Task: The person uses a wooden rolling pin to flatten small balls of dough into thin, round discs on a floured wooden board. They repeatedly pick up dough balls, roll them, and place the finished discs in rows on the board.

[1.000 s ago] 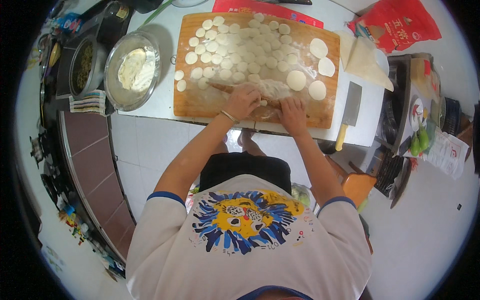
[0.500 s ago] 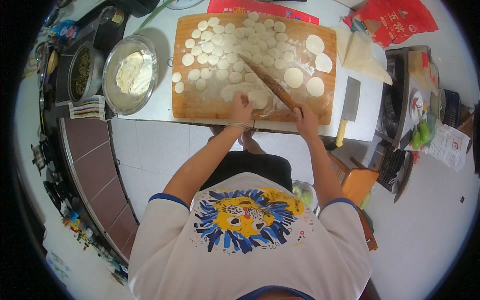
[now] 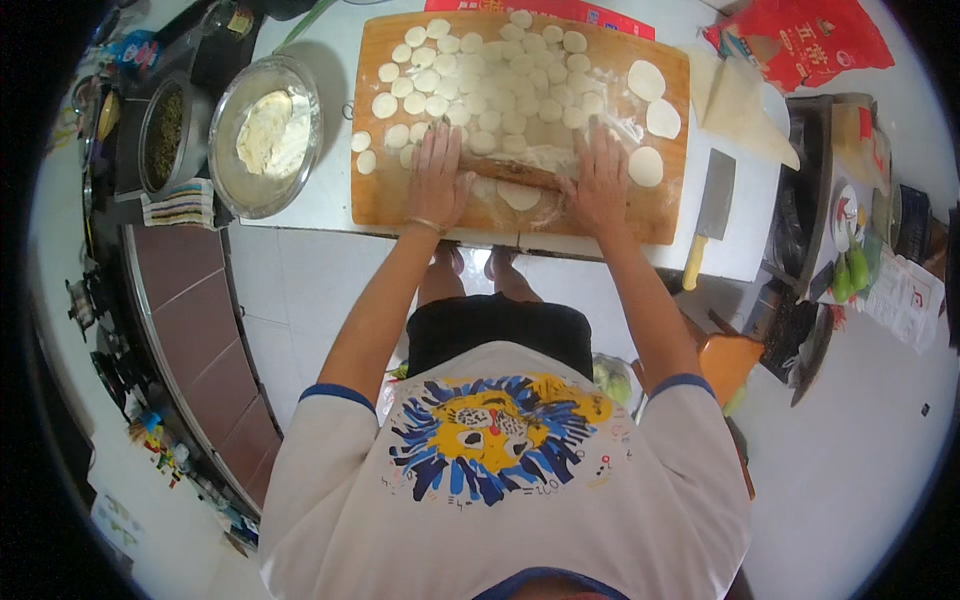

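Note:
A brown wooden rolling pin (image 3: 512, 173) lies crosswise over a flattened dough disc (image 3: 518, 195) near the front of the floured wooden board (image 3: 390, 212). My left hand (image 3: 437, 182) rests flat on the pin's left end, fingers stretched forward. On its right end my right hand (image 3: 602, 182) lies in the same way, palm down. The pin's ends are hidden under my hands. Beyond them, many small round dough pieces (image 3: 522, 85) cover the middle and left of the board. Larger thin dough rounds (image 3: 646, 80) sit at the right side.
A cleaver (image 3: 716, 195) with a yellow handle lies right of the board. To the left stand a clear bowl (image 3: 312, 140) holding dough and a metal pot (image 3: 188, 170) with chopped dark filling. A red bag (image 3: 800, 45) and a beige cloth (image 3: 740, 105) are at the back right.
The rolling pin has gone from slanting in my right hand to lying crosswise over the dough. My left hand has moved from the dough onto the pin; my right hand has opened out flat.

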Action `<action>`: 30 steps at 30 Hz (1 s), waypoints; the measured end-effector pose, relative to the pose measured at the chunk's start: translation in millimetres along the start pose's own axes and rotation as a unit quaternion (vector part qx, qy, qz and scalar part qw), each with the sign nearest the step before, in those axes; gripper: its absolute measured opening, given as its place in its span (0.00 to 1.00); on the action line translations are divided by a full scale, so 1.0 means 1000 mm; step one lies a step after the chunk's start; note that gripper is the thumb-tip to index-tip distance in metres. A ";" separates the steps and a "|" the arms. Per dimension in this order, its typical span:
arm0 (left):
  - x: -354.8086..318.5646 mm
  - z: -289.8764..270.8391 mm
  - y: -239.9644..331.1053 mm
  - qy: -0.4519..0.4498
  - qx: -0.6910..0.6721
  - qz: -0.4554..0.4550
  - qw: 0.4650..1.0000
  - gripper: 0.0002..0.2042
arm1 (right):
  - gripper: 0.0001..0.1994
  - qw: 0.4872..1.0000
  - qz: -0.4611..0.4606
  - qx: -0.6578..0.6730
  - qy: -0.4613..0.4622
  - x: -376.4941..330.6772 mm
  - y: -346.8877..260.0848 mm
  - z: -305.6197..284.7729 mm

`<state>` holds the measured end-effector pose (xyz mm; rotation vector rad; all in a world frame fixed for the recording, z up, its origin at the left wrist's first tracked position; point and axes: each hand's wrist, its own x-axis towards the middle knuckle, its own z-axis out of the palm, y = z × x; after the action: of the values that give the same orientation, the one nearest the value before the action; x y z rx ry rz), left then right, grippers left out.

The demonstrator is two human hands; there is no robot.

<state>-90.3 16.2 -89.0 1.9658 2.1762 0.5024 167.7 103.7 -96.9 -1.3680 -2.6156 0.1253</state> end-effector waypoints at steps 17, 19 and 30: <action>-0.093 0.015 -0.032 -0.081 0.006 -0.003 0.997 0.35 | 0.32 0.993 -0.037 0.097 -0.064 -0.036 -0.040 -0.004; -0.053 0.006 -0.023 -0.050 0.009 -0.038 0.998 0.34 | 0.34 0.999 -0.007 0.002 -0.031 -0.002 -0.036 0.001; -0.083 -0.010 -0.001 0.035 -0.046 0.028 0.998 0.29 | 0.21 0.986 -0.098 0.094 -0.096 -0.046 -0.014 0.017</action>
<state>-84.6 -67.3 -88.7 1.9932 2.1032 0.6767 178.2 58.2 -117.0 -1.0788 -2.7908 0.4854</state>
